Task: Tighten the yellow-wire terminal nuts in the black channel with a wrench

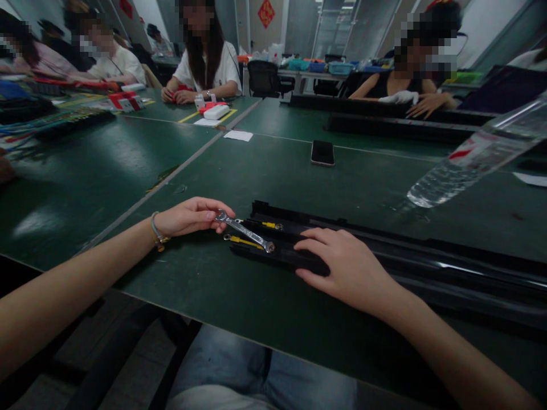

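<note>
Between the thumb and fingers of my left hand is one end of a silver combination wrench. Its other end points right, over the end of a long black channel-shaped part lying on the table. Yellow-sleeved wires with ring terminals come out at that end, close to the wrench. My right hand rests over the black part with its fingers spread, and nothing shows in its grasp. The palm hides some of the part beneath.
A water bottle stands at the right beyond the black part. A phone and a white paper lie farther back on the green table. Co-workers sit across, one with a white glove near other long black parts.
</note>
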A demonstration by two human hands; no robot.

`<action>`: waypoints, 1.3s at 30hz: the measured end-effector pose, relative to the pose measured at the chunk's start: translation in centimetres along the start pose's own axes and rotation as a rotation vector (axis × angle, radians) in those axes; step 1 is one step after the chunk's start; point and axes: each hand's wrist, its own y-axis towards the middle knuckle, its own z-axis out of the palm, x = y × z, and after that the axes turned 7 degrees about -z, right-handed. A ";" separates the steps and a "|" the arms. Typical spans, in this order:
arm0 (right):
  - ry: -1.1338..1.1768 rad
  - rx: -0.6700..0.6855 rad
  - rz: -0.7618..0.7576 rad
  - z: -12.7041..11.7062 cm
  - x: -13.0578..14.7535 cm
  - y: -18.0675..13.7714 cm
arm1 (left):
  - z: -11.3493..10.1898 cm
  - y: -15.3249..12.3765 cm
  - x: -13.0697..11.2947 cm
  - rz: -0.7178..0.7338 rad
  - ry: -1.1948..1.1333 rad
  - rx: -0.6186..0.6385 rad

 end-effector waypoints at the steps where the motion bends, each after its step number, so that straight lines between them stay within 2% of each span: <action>1: -0.002 -0.002 -0.001 0.0 0.0 0.0 | 0.0 0.0 0.0 -0.001 0.007 -0.007; 14: -0.009 0.003 0.003 0.0 0.0 0.0 | 0.0 0.1 0.0 0.045 0.085 0.006; 24: -0.005 -0.003 -0.002 0.1 0.0 0.1 | 0.0 0.2 -0.1 0.096 0.263 0.036; 39: 0.000 0.001 0.003 0.0 0.1 0.0 | -0.2 0.1 -0.4 0.104 0.333 0.149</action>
